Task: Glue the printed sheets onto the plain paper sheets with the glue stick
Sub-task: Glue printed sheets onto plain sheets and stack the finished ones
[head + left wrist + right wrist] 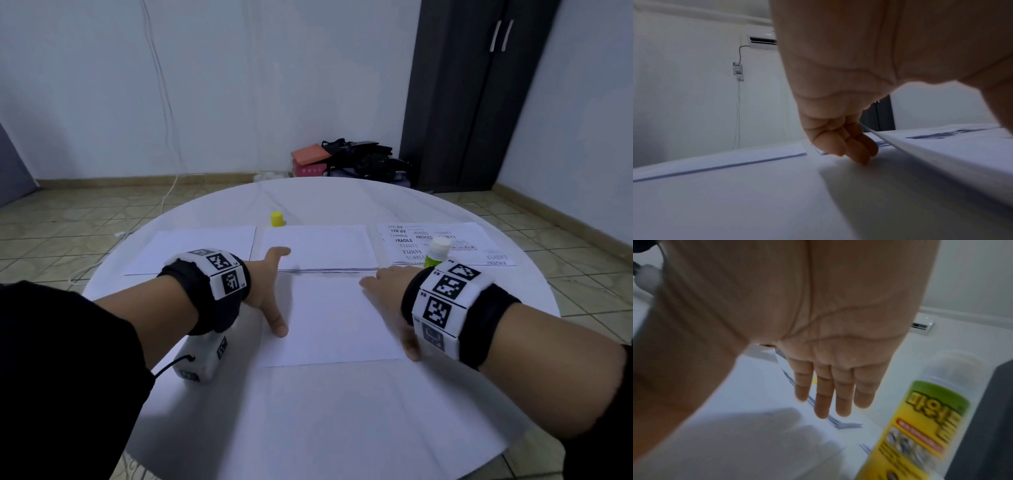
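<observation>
A blank sheet [335, 318] lies in front of me on the round white table [308, 428], between my hands. My left hand [270, 291] is at its left edge, thumb on top and fingers [849, 149] bent down beside the edge. That edge [941, 155] is lifted off the table. My right hand [387, 301] lies on the sheet's right edge with straight fingers [828, 394]. The uncapped green-and-yellow glue stick [434, 257] stands upright just beyond my right wrist, and it shows close by [920, 426] in the right wrist view. Printed sheets [445, 240] lie at the right.
The yellow cap [277, 219] stands behind a stack of blank paper [318, 245] in the middle. Another blank sheet [195, 250] lies at the left. Beyond the table are bags [359, 157] on the floor and a dark wardrobe [479, 96].
</observation>
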`<state>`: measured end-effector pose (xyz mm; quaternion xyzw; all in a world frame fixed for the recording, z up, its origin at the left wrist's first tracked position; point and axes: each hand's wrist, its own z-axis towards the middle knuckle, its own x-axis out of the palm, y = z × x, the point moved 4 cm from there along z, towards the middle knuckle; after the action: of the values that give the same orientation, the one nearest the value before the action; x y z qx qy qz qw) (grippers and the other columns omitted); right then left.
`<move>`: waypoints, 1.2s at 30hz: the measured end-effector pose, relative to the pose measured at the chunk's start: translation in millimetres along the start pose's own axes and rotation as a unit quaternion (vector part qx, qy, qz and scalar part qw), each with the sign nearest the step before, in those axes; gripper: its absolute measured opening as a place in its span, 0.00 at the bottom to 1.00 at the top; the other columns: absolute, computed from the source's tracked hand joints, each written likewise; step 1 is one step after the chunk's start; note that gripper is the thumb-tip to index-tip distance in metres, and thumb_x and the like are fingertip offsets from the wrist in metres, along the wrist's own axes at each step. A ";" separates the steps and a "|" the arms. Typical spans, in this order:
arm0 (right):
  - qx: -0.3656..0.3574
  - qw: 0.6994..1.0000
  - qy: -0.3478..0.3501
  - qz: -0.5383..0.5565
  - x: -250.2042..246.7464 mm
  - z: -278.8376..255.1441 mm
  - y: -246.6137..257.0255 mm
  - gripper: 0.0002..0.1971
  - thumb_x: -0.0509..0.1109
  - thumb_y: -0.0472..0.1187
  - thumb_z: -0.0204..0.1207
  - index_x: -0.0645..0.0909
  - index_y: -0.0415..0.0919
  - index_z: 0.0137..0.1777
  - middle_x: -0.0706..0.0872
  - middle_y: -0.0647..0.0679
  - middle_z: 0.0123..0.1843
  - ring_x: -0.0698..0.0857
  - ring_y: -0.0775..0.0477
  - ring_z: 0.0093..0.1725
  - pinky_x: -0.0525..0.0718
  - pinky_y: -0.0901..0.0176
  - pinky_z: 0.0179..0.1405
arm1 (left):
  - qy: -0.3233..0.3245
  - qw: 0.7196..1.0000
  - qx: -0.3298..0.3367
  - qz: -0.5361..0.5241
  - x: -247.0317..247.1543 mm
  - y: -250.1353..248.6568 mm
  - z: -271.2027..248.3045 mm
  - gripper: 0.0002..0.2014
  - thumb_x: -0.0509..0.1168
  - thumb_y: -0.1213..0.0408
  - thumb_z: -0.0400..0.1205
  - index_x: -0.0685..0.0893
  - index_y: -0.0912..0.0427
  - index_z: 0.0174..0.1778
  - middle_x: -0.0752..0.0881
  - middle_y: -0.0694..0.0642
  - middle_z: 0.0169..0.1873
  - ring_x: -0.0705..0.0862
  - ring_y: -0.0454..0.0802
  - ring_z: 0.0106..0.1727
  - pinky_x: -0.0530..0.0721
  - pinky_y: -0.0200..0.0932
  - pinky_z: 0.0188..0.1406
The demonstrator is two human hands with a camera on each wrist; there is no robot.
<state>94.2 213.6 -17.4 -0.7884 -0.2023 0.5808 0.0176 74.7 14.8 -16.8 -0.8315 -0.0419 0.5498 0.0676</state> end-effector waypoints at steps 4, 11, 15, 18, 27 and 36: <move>-0.002 0.995 0.080 -0.053 0.6 -17.2 -2.4 0.38 0.84 0.46 0.59 0.74 0.37 0.69 0.78 0.43 0.66 0.80 0.42 0.64 0.69 0.61 0.29 | -0.010 0.999 0.015 -0.049 2.4 -0.2 -6.8 0.65 0.83 0.53 0.62 0.39 0.46 0.82 0.80 0.60 0.63 0.82 0.59 0.60 0.79 0.51 0.63; -0.003 0.998 0.059 0.028 11.2 -46.0 -5.3 0.33 0.73 0.39 0.74 0.65 0.47 0.78 0.71 0.48 0.74 0.75 0.45 0.70 0.75 0.58 0.55 | 0.026 0.992 0.023 -0.125 16.8 1.2 -28.9 0.29 0.76 0.58 0.73 0.74 0.43 0.70 0.79 0.56 0.43 0.78 0.48 0.29 0.79 0.35 0.26; -0.004 0.996 0.050 0.070 14.1 -56.1 -4.5 0.31 0.69 0.39 0.78 0.63 0.47 0.79 0.70 0.48 0.76 0.73 0.45 0.72 0.74 0.57 0.63 | 0.013 0.995 0.037 -0.097 21.5 -0.8 -45.0 0.30 0.73 0.65 0.76 0.74 0.44 0.73 0.79 0.53 0.53 0.78 0.45 0.30 0.79 0.32 0.30; 0.022 0.989 0.028 0.146 10.3 -60.7 -8.1 0.29 0.71 0.44 0.76 0.67 0.47 0.77 0.73 0.51 0.74 0.75 0.48 0.70 0.75 0.60 0.57 | -0.049 0.992 0.059 -0.103 17.8 -1.5 -55.6 0.34 0.73 0.65 0.76 0.69 0.44 0.77 0.76 0.50 0.68 0.81 0.51 0.57 0.77 0.35 0.51; 0.093 0.934 0.033 0.344 3.0 -43.3 -9.3 0.23 0.70 0.47 0.76 0.76 0.43 0.71 0.78 0.47 0.69 0.77 0.47 0.54 0.72 0.65 0.28 | -0.149 0.962 0.117 -0.196 -3.2 9.9 -76.3 0.32 0.69 0.71 0.78 0.71 0.41 0.75 0.78 0.39 0.38 0.80 0.38 0.36 0.77 0.24 0.34; 0.143 0.843 -0.077 0.513 -12.5 -0.6 -12.3 0.05 0.68 0.37 0.76 0.73 0.41 0.43 0.71 0.51 0.34 0.69 0.55 0.30 0.72 0.65 0.30 | -0.184 0.956 0.075 -0.216 -23.2 38.7 -47.6 0.30 0.72 0.69 0.76 0.74 0.43 0.73 0.82 0.50 0.54 0.83 0.48 0.44 0.81 0.39 0.43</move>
<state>88.0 220.7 -2.6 -0.7213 0.3157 0.5878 -0.1859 109.2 -30.0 16.5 -0.6797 -0.1911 0.6669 0.2381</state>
